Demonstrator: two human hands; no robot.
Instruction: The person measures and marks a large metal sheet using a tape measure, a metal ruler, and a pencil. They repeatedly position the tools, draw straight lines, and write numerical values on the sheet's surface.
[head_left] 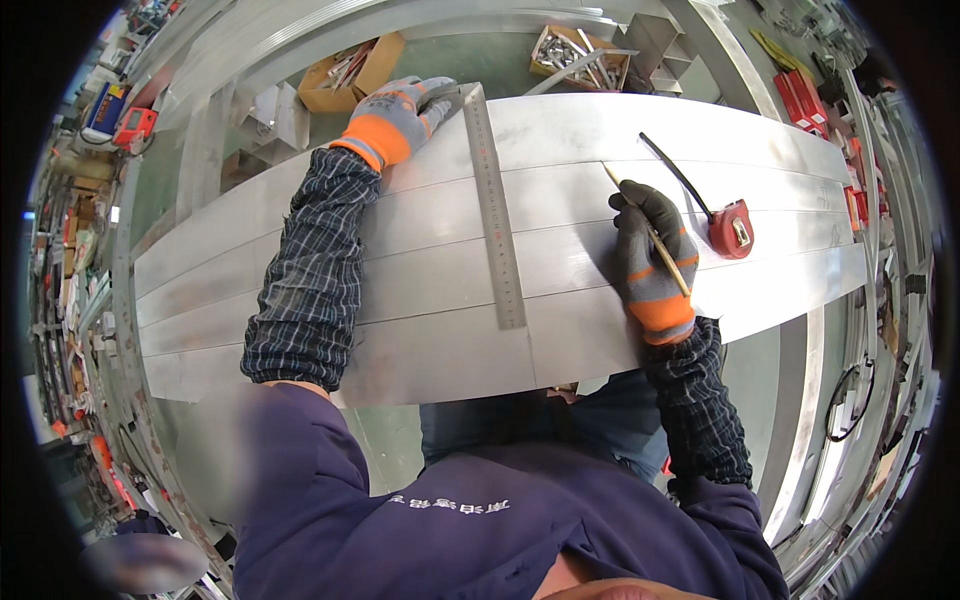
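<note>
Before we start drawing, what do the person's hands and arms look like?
The left hand and right hand wear grey gloves with orange cuffs and stripes; the right one's fingers look dark. Above come wrinkled, dark checked oversleeves with pale lines, then plain navy sleeves higher up.

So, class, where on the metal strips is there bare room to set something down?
The metal strips lie bare left of the left sleeve, between the steel ruler and the right hand, and from the tape measure to their right end. It is crowded where the right hand, pencil and tape measure sit close.
</note>
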